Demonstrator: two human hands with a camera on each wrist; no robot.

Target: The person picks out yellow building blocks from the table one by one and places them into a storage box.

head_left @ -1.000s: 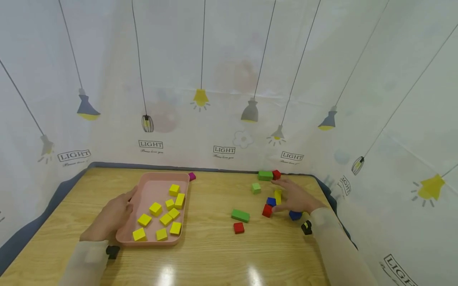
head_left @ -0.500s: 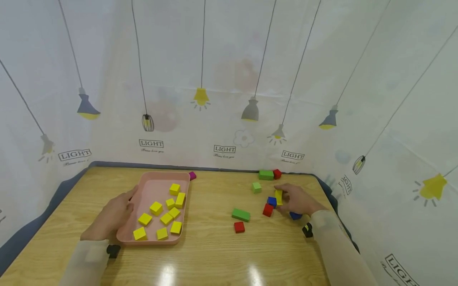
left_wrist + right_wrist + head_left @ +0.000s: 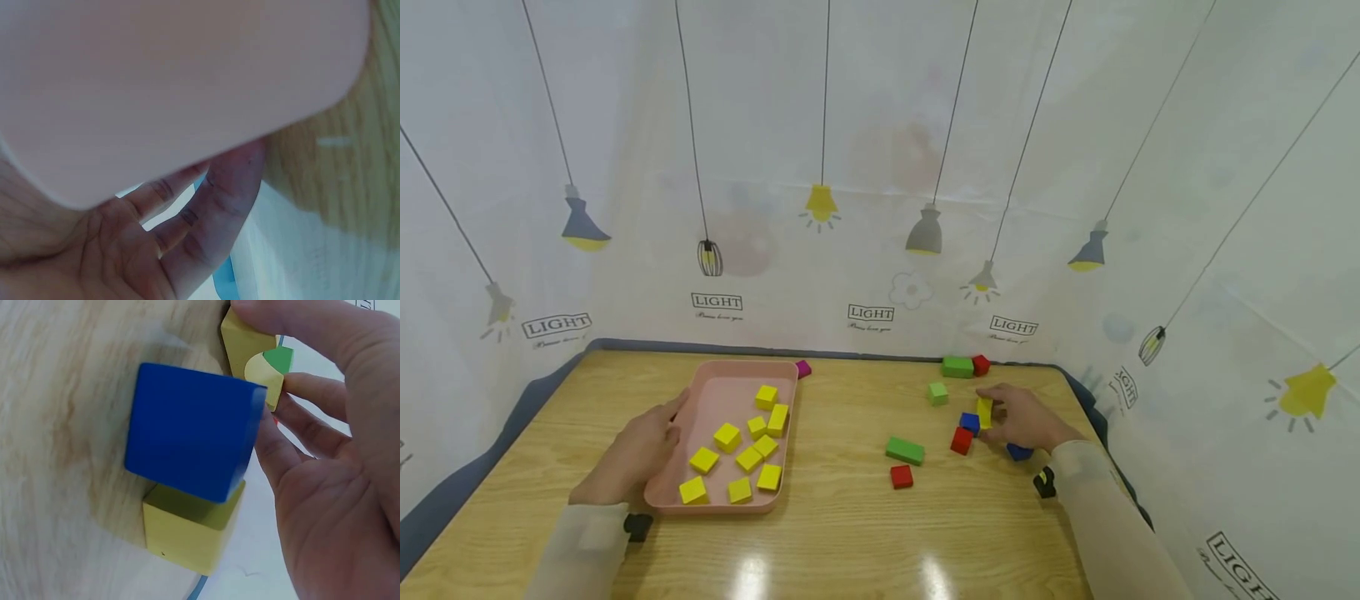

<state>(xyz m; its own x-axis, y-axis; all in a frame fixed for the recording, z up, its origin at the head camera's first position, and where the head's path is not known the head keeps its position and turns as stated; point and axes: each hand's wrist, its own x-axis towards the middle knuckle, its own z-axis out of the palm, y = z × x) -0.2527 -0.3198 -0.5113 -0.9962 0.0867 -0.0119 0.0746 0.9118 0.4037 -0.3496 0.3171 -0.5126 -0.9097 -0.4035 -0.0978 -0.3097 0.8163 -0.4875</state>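
My left hand [image 3: 636, 450] holds the left side of a pink tray [image 3: 715, 371], its curled fingers [image 3: 212, 206] against the outer wall in the left wrist view. Several yellow blocks [image 3: 726, 437] lie in this tray. Over on the right, my right hand [image 3: 1022, 417] pinches an upright yellow block [image 3: 984, 412] between thumb and fingers. A curved notch shows in that yellow block [image 3: 247, 347] in the right wrist view. Just left of it are a blue block [image 3: 970, 422] and a red block [image 3: 962, 441].
Under my right wrist a blue block [image 3: 194, 431] overlaps another yellow block [image 3: 187, 540]. A green block [image 3: 905, 451] and red block [image 3: 901, 477] lie mid-table. Farther back are a light green cube [image 3: 937, 393], a long green block [image 3: 957, 367] and a purple block [image 3: 803, 368].
My right hand has drawn back slightly to the right and its thumb and fingers have closed on the yellow block. The left hand and tray have stayed put.
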